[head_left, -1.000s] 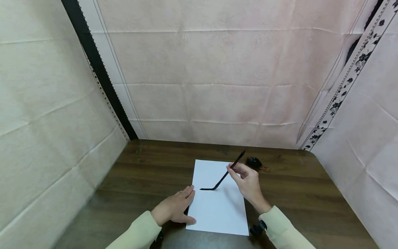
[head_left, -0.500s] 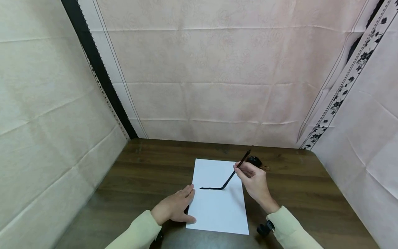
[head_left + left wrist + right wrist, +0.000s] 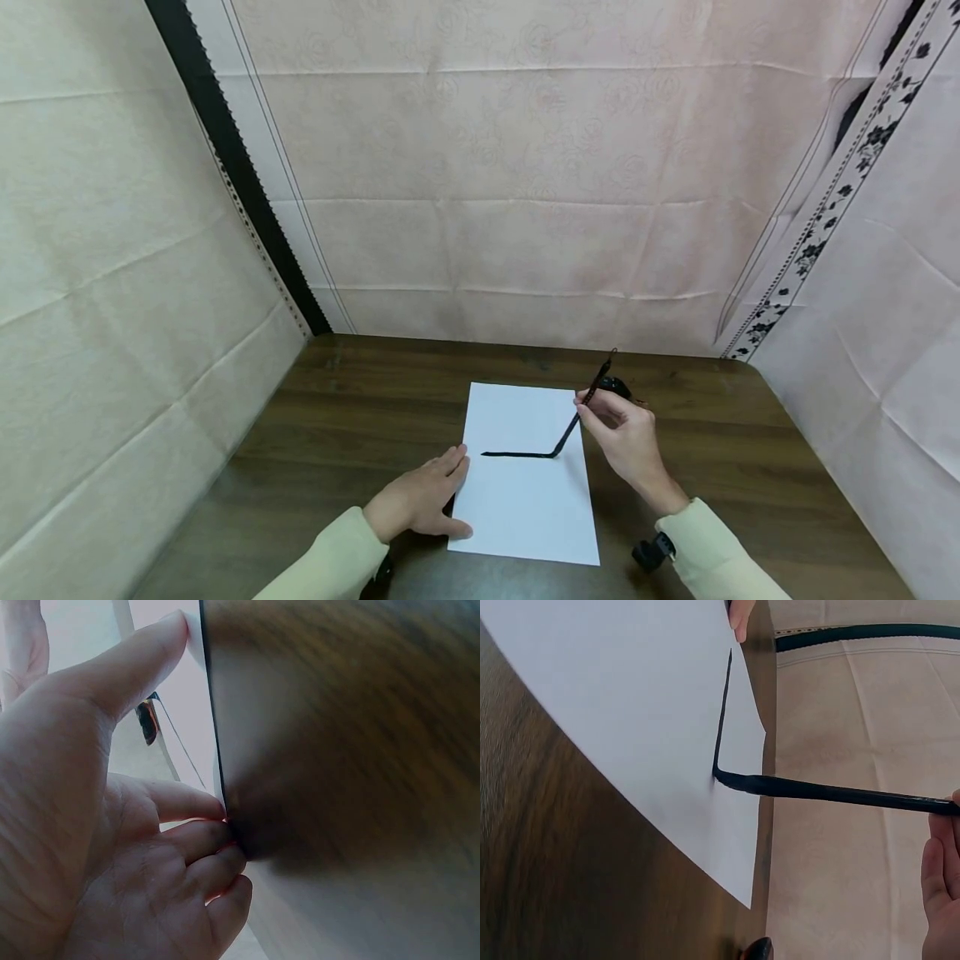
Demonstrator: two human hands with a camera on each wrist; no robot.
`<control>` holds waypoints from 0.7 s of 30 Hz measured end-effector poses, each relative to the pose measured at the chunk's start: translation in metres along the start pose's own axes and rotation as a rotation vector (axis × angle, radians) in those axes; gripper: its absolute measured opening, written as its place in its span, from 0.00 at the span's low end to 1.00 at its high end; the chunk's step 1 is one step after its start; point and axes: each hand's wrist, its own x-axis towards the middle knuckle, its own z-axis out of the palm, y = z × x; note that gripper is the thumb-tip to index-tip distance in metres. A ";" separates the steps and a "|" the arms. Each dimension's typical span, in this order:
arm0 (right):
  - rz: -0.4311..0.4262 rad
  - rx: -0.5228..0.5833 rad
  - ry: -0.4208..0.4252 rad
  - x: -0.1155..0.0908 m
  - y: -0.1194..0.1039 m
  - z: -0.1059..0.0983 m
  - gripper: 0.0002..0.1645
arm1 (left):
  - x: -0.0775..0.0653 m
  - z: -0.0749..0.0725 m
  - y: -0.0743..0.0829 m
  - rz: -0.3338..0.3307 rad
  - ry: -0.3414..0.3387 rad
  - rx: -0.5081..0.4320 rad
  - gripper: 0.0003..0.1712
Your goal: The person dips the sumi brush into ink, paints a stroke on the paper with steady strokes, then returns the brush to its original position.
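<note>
A white sheet of paper (image 3: 517,508) lies on the dark wooden table. My right hand (image 3: 626,437) pinches a black ink brush (image 3: 573,423) partway up its handle, the brush leaning up and to the right. In the right wrist view the bent tip of the brush (image 3: 780,786) presses on the paper (image 3: 630,690). A thin black line (image 3: 517,454) runs across the sheet from the left and ends at that tip. My left hand (image 3: 423,496) rests on the sheet's left edge, fingers extended and thumb near the lower left corner.
Behind my right hand sits a small round black object (image 3: 617,387), partly hidden. The wooden table (image 3: 360,417) reaches back to a pale cloth wall (image 3: 510,250). More cloth hangs on both sides. Dark wrist devices (image 3: 654,552) are strapped at my sleeves.
My right hand has moved rightward with the brush, and the black line on the paper has grown longer toward the right edge. The left hand and the paper have stayed in place.
</note>
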 end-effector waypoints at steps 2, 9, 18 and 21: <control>-0.012 -0.018 -0.001 0.000 0.000 -0.003 0.11 | 0.000 0.000 0.000 0.002 0.000 0.000 0.60; -0.027 -0.053 0.002 0.001 0.000 -0.012 0.12 | 0.002 0.000 0.000 0.000 -0.006 -0.006 0.60; -0.016 -0.018 0.010 0.011 -0.014 -0.022 0.10 | -0.002 -0.001 0.000 0.014 0.011 -0.013 0.60; -0.020 -0.012 0.004 0.015 -0.021 -0.028 0.11 | -0.002 -0.001 0.000 0.018 0.015 -0.019 0.60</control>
